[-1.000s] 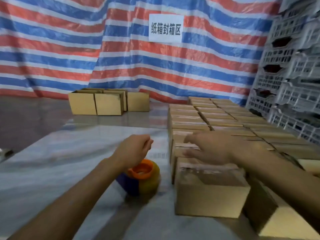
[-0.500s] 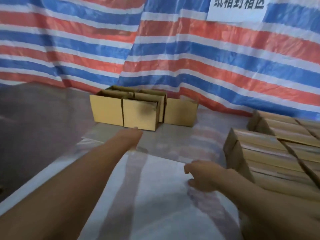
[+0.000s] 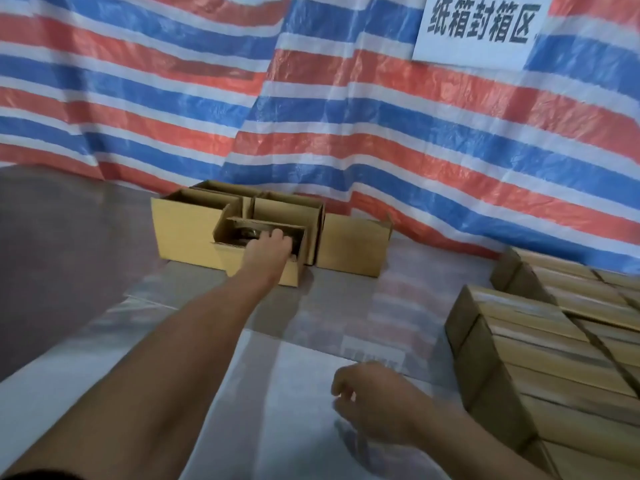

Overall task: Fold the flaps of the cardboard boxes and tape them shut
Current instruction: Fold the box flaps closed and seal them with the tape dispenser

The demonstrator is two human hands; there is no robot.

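- Worktop (image 3: 52, 258): dull grey-brown where bare, left of the open box; the rest lies under a glossy clear plastic film (image 3: 277, 403) that runs from the box toward the camera.
- Tarp (image 3: 346, 116), striped red, white and blue, hangs as the back wall right behind the box, its lower edge meeting the worktop.
- White sign (image 3: 481, 26) with dark characters is fixed on the tarp, high up and right of the box.
- Open box (image 3: 228, 258): plain brown cardboard, front item of a small cluster at the foot of the tarp.
- Its long axis runs left-right, roughly parallel to the tarp. The opening faces up and a bit toward the camera, and the left end flap stands up.
- Something dark sits inside it; I can't tell what.
- Other open boxes (image 3: 183, 230) touch it on the left and behind. One more box (image 3: 349, 247) is just beside it on the right.
- Left grip (image 3: 268, 247): arm at full reach, fingers hooked over the box's near wall into the opening, pinching that wall. Thumb is hidden.
- Right grip (image 3: 374, 407): near the camera, well apart from the box, fingers loosely curled, holding nothing, low over the film.
- Closed boxes (image 3: 540, 341): packed tight in rows, right of the open box and nearer the camera.
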